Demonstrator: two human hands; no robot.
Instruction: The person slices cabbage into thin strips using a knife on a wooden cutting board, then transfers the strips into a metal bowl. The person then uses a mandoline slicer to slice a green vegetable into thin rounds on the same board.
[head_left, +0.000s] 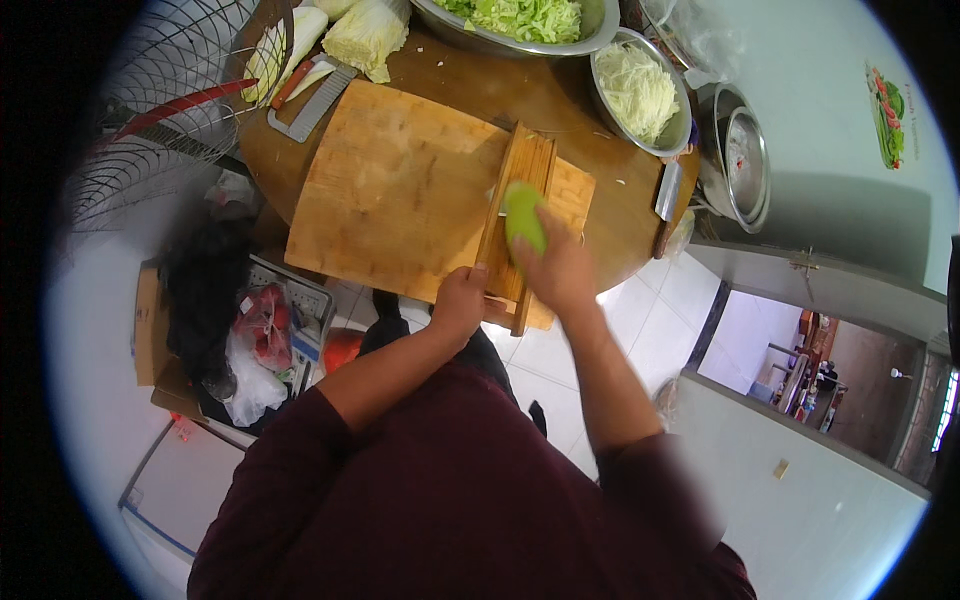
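Observation:
A wooden mandoline slicer (493, 251) lies slanted over the right part of a wooden cutting board (397, 187). My left hand (459, 304) grips the slicer's near end by its left edge. In my right hand (559, 262) is a green oblong vegetable (524, 217), somewhat blurred, held against the slicer's face near its blade. The underside of the slicer is hidden. Beyond the board's right corner, a metal bowl (685, 131) holds pale shreds (637, 90).
A large metal bowl of chopped greens (517, 16) stands at the back, beside napa cabbage (367, 37). A crinkle cutter (311, 105) lies left on the round wooden table (266, 161); a cleaver (668, 191) rests at its right edge. A wire basket (187, 82) is far left.

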